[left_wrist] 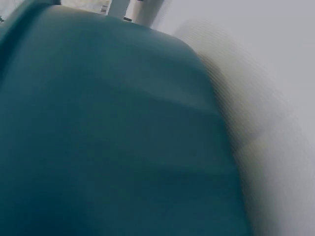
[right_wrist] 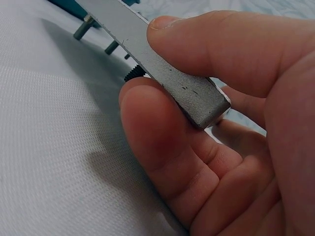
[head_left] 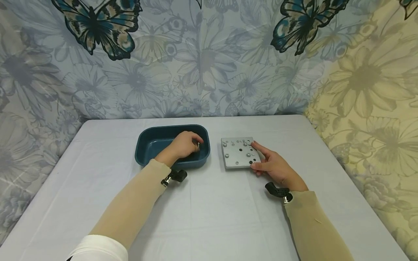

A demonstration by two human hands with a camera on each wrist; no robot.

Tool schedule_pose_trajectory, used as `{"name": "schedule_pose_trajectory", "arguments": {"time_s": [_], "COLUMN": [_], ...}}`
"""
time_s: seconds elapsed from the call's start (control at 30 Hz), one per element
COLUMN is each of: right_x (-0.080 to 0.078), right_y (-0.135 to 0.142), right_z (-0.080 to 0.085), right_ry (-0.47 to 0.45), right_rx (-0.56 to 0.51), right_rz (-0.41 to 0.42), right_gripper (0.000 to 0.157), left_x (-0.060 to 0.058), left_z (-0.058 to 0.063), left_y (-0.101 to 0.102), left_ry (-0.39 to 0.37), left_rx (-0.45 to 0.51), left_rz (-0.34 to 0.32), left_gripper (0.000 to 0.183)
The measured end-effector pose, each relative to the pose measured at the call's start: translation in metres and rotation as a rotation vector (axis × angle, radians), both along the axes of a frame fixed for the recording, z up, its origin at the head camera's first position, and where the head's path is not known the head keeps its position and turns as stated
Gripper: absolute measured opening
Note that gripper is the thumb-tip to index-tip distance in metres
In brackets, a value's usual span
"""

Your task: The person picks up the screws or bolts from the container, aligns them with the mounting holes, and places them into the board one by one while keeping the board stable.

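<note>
My left hand point(head_left: 185, 145) reaches over the teal plastic bin point(head_left: 151, 131) and pinches a small shiny metal piece point(head_left: 198, 145) between its fingertips, inside the bin's right end. In the left wrist view the bin's outer wall point(left_wrist: 118, 113) fills most of the picture and hides that hand. With thumb and fingers, my right hand point(head_left: 272, 166) grips the right edge of a square silver metal plate point(head_left: 233, 150). Several screws and holes dot its upper face. In the right wrist view the plate point(right_wrist: 172, 88) is tilted, with screw shanks point(right_wrist: 82, 29) sticking out below it.
A white cloth covers the table point(head_left: 212, 217). The bin stands to the left of the plate, a short gap between them. Behind the table hangs a curtain point(head_left: 202, 65) with flowers and butterflies. Each wrist carries a small black camera mount point(head_left: 277, 190).
</note>
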State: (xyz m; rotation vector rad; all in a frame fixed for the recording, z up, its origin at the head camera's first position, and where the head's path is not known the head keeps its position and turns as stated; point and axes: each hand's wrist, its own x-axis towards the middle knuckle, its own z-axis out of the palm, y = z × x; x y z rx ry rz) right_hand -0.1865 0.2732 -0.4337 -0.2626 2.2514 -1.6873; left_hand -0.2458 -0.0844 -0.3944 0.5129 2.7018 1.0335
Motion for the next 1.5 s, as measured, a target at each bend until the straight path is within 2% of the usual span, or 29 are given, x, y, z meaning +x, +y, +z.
{"name": "schedule_pose_trajectory", "arguments": {"time_s": [0.27, 0.5, 0.7, 0.97, 1.13, 1.23, 1.4, 1.5], "right_x": [0.0, -0.001, -0.001, 0.0, 0.0, 0.0, 0.0, 0.0], "right_y": [0.001, 0.0, 0.0, 0.001, 0.001, 0.001, 0.0, 0.0], "right_z": [0.0, -0.001, -0.001, 0.001, -0.001, -0.001, 0.001, 0.002], "right_ry": [0.007, 0.022, 0.013, 0.027, 0.013, 0.005, 0.009, 0.008], "right_rx": [0.029, 0.024, 0.02, 0.044, 0.013, -0.001, 0.024, 0.036], "right_rz": [-0.004, 0.005, -0.003, -0.001, -0.001, -0.002, -0.006, -0.007], "right_gripper": [0.096, 0.097, 0.097, 0.095, 0.096, 0.096, 0.095, 0.094], "left_x": [0.004, 0.01, 0.012, 0.015, 0.017, 0.016, 0.015, 0.015], "left_z": [0.011, 0.02, 0.024, 0.031, 0.031, 0.028, 0.025, 0.023], "left_y": [0.0, 0.004, 0.01, 0.036, 0.056, 0.065, 0.078, 0.087], "left_ry": [-0.082, -0.159, -0.205, -0.342, -0.392, -0.396, -0.391, -0.362], "left_rx": [0.171, 0.402, 0.496, 0.799, 0.856, 0.858, 0.828, 0.768], "left_rz": [0.111, 0.164, 0.229, 0.221, 0.211, 0.183, 0.137, 0.128], "left_gripper": [0.026, 0.025, 0.02, 0.021, 0.022, 0.022, 0.024, 0.023]}}
